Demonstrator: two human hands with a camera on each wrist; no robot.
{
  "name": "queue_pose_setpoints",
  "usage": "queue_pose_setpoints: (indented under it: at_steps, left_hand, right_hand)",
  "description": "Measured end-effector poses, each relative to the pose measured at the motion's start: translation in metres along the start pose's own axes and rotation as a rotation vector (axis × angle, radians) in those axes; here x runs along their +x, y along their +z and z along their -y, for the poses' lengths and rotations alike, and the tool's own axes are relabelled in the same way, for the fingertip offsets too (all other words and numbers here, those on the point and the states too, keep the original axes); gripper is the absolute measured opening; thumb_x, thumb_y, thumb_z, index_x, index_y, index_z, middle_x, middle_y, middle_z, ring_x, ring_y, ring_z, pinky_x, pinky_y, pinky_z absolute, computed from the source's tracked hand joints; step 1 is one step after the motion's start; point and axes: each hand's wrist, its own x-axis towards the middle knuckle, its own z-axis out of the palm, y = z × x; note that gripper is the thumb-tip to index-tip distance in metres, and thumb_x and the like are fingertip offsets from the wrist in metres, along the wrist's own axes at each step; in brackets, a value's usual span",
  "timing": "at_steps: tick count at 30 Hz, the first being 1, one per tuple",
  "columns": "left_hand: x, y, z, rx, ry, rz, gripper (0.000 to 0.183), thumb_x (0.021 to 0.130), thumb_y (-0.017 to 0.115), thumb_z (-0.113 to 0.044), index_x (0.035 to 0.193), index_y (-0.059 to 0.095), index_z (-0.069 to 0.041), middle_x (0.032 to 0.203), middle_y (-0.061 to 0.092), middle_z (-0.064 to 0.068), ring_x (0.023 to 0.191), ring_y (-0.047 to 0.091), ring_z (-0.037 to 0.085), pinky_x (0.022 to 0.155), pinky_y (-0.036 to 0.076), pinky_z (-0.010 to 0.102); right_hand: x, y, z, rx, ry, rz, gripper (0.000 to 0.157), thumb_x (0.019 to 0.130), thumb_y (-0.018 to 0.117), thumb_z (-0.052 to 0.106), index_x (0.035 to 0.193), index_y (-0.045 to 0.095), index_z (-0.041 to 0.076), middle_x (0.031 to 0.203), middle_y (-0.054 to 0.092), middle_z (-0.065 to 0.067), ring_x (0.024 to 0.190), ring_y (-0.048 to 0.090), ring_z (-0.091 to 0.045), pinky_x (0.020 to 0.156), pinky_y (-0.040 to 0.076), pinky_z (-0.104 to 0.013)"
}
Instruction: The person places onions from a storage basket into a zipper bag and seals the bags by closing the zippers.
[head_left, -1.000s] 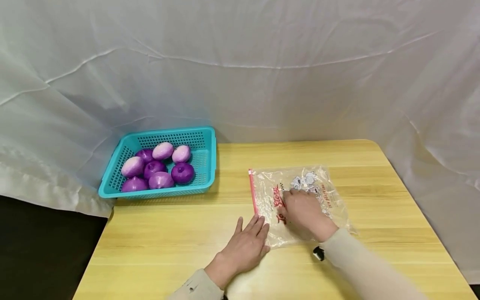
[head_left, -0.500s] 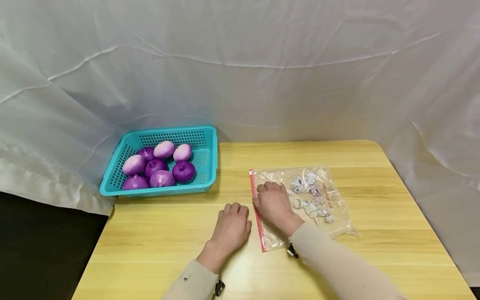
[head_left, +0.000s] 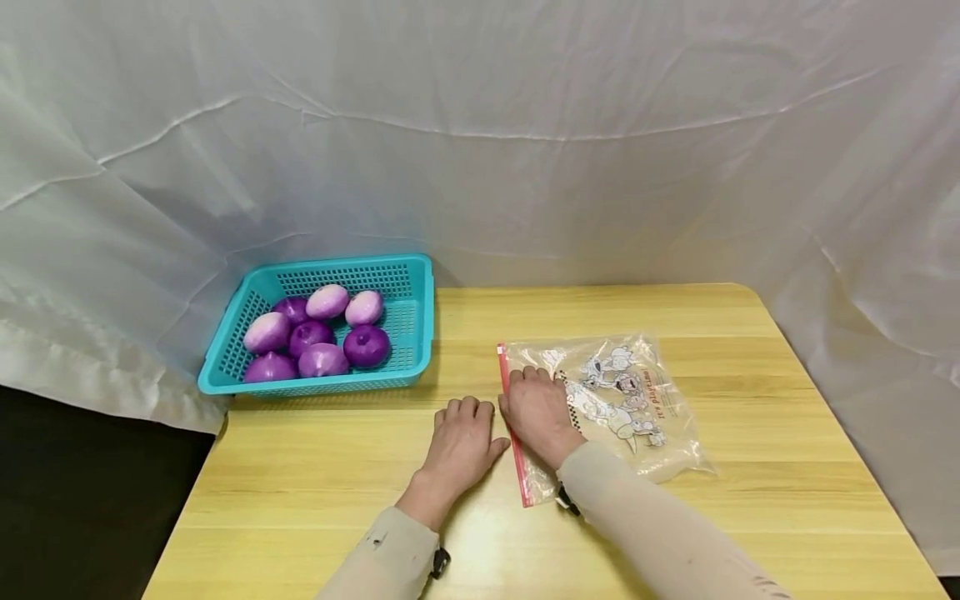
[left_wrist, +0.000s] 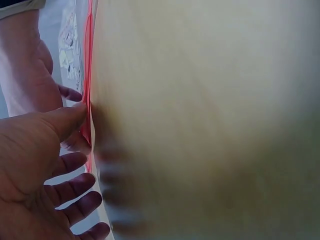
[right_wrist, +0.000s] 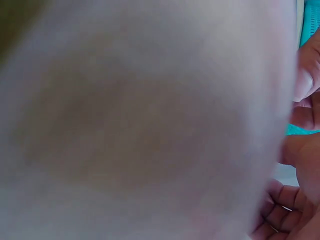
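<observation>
A clear zip bag (head_left: 675, 425) with a red zip strip (head_left: 524, 479) and printed cartoon figures lies flat on the table. My right hand (head_left: 536, 412) rests on its left part, fingers bent loosely downward and thumb beside the strip. Just left of the bag, my left hand (head_left: 459, 446) lies low over the table, its thumb reaching toward the strip. From the left wrist, the left thumb (left_wrist: 70, 120) meets the red strip (left_wrist: 88, 55) while the other fingers hang apart. The right wrist view is mostly blurred; loosely bent fingers (right_wrist: 280, 212) show at its edge.
A teal perforated basket (head_left: 425, 333) stands at the back left of the wooden table (head_left: 315, 475). Several purple onions (head_left: 325, 360) lie in it, mostly toward its left side. A pale cloth (head_left: 525, 167) hangs behind the table.
My right hand has slid left over the bag from its middle to beside the red strip. My left hand has drawn back off the bag's corner, leftward and slightly up. The bag stays in place.
</observation>
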Motion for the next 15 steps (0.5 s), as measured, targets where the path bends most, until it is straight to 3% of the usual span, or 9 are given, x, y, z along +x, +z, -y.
queue_pose_setpoints:
  at_steps: [8,15]
  left_hand:
    - [0.004,0.001,-0.002,-0.024,-0.031,0.001,0.044,0.095,0.076,-0.045,0.116,0.066,-0.007,0.112,0.061,0.011,0.100,0.053,0.032,0.086,0.044,0.047]
    - [0.010,-0.011,-0.010,-0.073,-0.070,-0.044,0.041,0.101,0.068,-0.046,0.117,0.068,-0.009,0.111,0.063,0.009,0.101,0.057,0.031,0.085,0.047,0.047]
  right_hand:
    - [0.002,-0.007,-0.005,-0.008,0.018,-0.008,0.022,0.097,0.061,0.023,0.088,0.065,0.003,0.080,0.062,-0.009,0.074,0.064,-0.028,0.069,0.058,-0.046]
    - [0.006,-0.040,-0.013,0.089,0.076,-0.012,0.024,0.097,0.061,0.026,0.089,0.065,0.004,0.076,0.060,-0.007,0.069,0.059,-0.025,0.065,0.055,-0.042]
